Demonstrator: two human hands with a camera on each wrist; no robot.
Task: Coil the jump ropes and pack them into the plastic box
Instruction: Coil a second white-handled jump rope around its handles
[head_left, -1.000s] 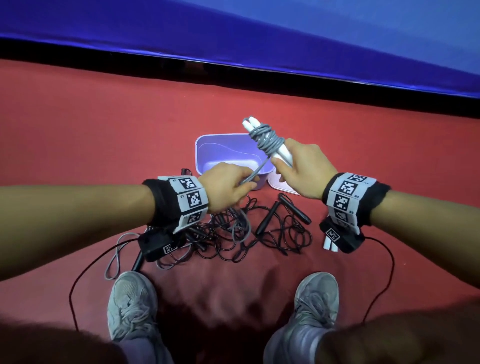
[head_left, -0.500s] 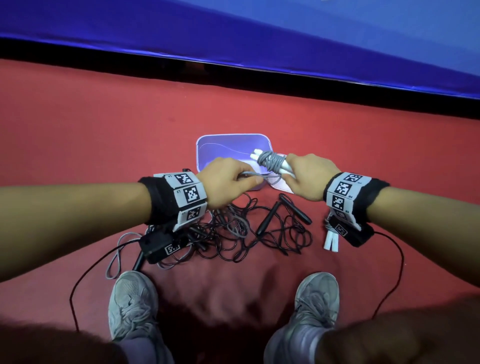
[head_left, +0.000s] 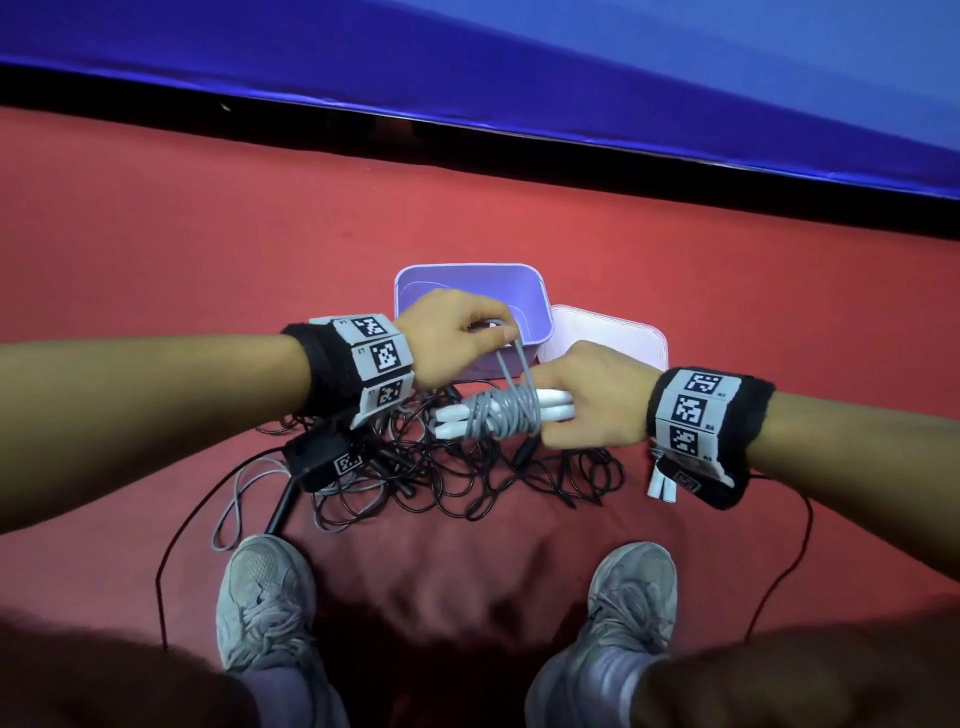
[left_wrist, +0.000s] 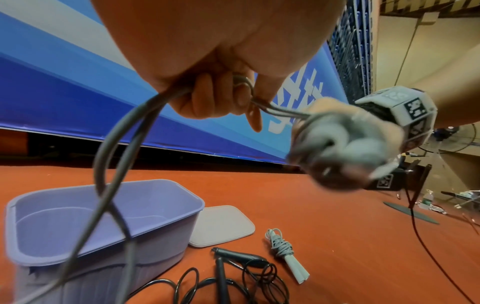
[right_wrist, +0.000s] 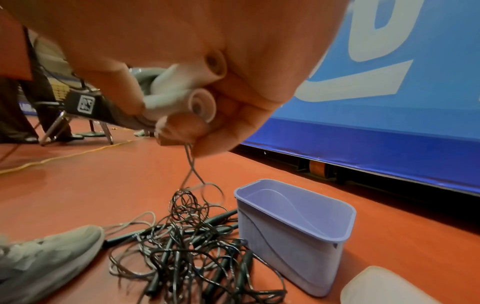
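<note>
My right hand (head_left: 558, 415) grips the two white handles (head_left: 556, 408) of a grey jump rope, held level above the floor, with grey cord (head_left: 504, 418) wound round them. My left hand (head_left: 485, 332) pinches the loose grey cord loop (head_left: 511, 364) just above the near rim of the open purple plastic box (head_left: 537, 306). In the right wrist view the handles' ends (right_wrist: 192, 92) sit in my curled fingers. A second grey rope (left_wrist: 283, 251), coiled, lies on the floor. Black ropes (head_left: 467, 478) lie tangled beneath my hands.
The box's pale lid (head_left: 613, 338) lies flat at its right side. My two grey shoes (head_left: 265, 597) stand just behind the tangle. A blue padded barrier (head_left: 519, 78) runs along the far edge of the red floor. Thin cables trail from both wrist cameras.
The wound grey bundle dropped from upright in front of the box to level and nearer me. My left hand moved up over the box's near rim, drawing the cord loop out.
</note>
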